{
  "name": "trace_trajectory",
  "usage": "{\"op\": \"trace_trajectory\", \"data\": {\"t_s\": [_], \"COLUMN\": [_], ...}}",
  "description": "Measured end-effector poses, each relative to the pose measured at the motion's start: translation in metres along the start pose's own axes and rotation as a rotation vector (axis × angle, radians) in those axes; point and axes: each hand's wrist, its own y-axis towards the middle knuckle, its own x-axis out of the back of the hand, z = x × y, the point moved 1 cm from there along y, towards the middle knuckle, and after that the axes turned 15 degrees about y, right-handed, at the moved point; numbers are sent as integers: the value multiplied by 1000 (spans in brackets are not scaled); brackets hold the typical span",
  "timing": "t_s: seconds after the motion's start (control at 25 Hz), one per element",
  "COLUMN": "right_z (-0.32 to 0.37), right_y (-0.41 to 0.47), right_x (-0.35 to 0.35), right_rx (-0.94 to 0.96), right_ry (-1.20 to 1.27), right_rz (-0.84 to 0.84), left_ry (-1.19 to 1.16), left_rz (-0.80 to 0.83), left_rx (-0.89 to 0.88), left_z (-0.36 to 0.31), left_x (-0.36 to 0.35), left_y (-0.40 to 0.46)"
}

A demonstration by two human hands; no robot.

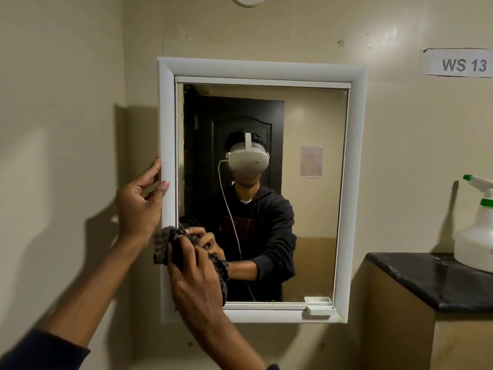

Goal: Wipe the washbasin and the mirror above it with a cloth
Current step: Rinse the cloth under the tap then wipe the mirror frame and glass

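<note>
Left hand [138,206] gripped mirror [266,182] frame | right hand [194,276] clutched cloth [170,244] on glass | best: firm overlapping strokes.

Person, two bare hands: left hand [138,206], right hand [196,284]. Forearms bare; dark navy sleeves pushed up toward the elbows, cuffs bunched. Mirror reflection shows a dark hooded sweatshirt with a dim reddish chest print, a white collar at the neck, a white headset with a top strap, and a white cable running down from its side.
</note>
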Motion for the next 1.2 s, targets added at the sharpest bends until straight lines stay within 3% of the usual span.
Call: {"op": "trace_trajectory", "data": {"t_s": [0.2, 0.48, 0.76, 0.84, 1.0, 1.2], "right_z": [-42, -143, -131, -114, -64, 3], "right_y": [-11, -77, -81, -79, -85, -72], "right_x": [52, 132, 128, 108, 40, -20], "right_rx": [12, -487, -631, -593, -420, -77], "right_ry": [-98, -179, -141, -113, -43, 3], "right_rz": [-98, -319, -485, -463, -255, -24], "left_ry": [-9, -56, -119, -97, -48, 1], "left_rz": [-1, -17, -15, 2, 35, 66], "left_rx": [7, 38, 188, 223, 234, 216], "left_z": [3, 4, 10, 17, 20, 23], "left_x": [-2, -9, -4, -2, 3, 7], "left_y": [-1, -2, -27, -38, -43, -42]}}
